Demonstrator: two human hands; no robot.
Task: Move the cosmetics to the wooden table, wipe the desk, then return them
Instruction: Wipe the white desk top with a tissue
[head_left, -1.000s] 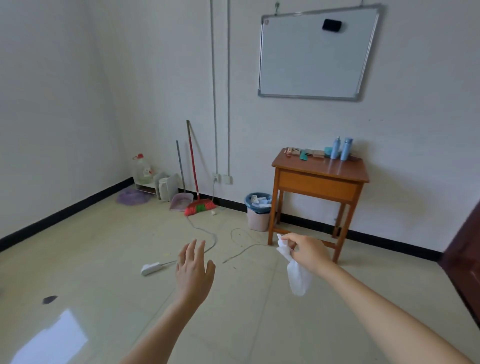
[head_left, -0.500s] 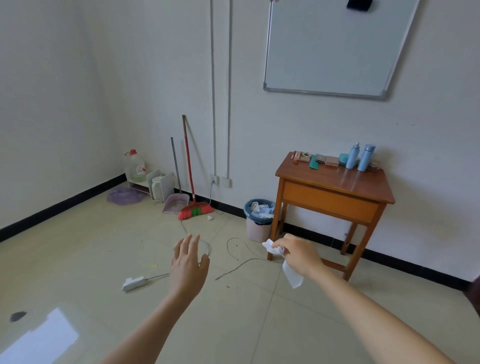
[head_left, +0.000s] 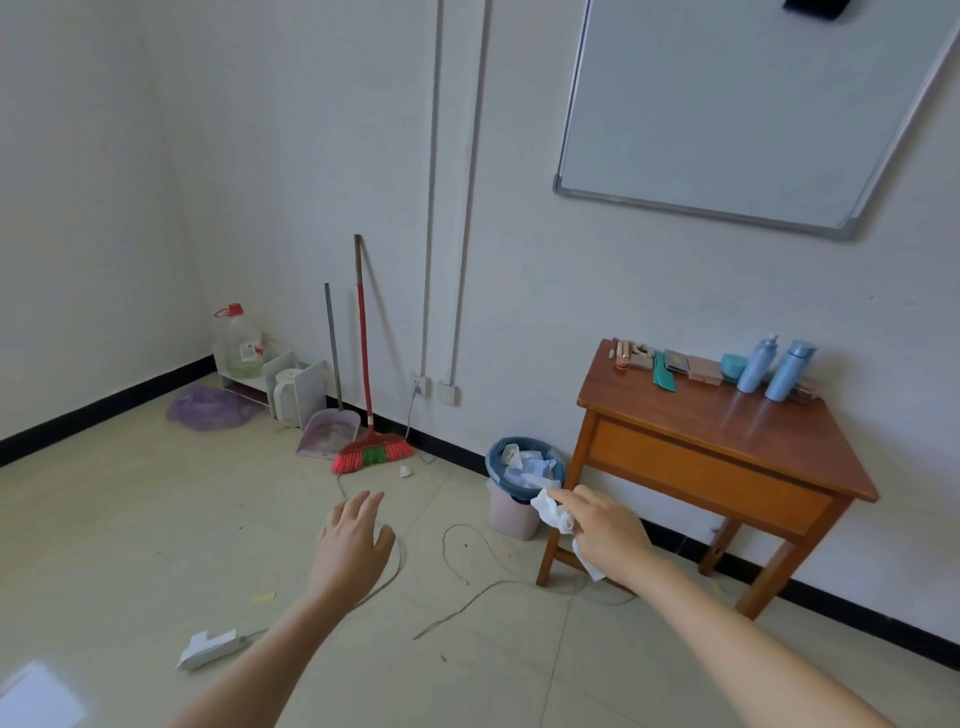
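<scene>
A wooden table (head_left: 737, 447) stands against the far wall on the right. Along its back edge lie the cosmetics: two blue bottles (head_left: 774, 366), a teal jar (head_left: 731, 365), flat palettes (head_left: 693, 365), a green comb (head_left: 662, 375) and small tubes (head_left: 628, 353). My right hand (head_left: 605, 535) grips a crumpled white tissue (head_left: 553, 512), held in the air in front of a bin (head_left: 519, 486) beside the table's left leg. My left hand (head_left: 353, 545) hovers over the floor, fingers straight and holding nothing.
A broom (head_left: 366, 374), a dustpan (head_left: 328, 423) and a white rack (head_left: 275, 382) with a large bottle (head_left: 238, 340) line the wall at left. A cord (head_left: 467, 587) and a white power strip (head_left: 208, 647) lie on the tiled floor. A whiteboard (head_left: 748, 104) hangs above the table.
The view has moved closer to the table and bin. My right hand with the tissue has risen toward the bin. My left hand stays extended and open.
</scene>
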